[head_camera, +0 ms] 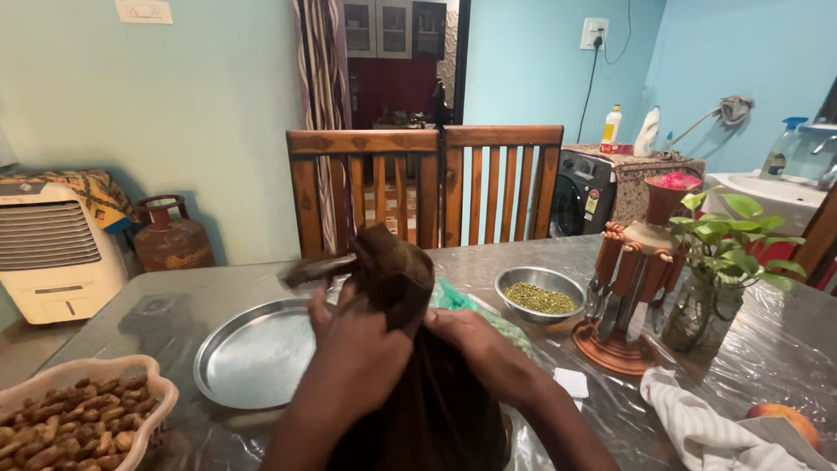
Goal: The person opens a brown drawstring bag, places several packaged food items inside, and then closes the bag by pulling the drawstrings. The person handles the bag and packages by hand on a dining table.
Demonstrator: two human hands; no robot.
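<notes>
Both hands (418,349) grip a brown bag (397,270) — contents hidden.

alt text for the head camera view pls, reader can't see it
Both hands, left hand and right hand, grip the gathered neck of a dark brown cloth bag over a plastic-covered table. Beside it lie a round empty steel plate and a small steel bowl of green grains.

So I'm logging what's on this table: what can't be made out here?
Head view only:
- Dark brown bag: contents hidden by its cloth and both hands, left hand, right hand.
- Peanut basket: cut off by the frame's corner.
- Reddish fruit: partly covered by the striped cloth.
</notes>
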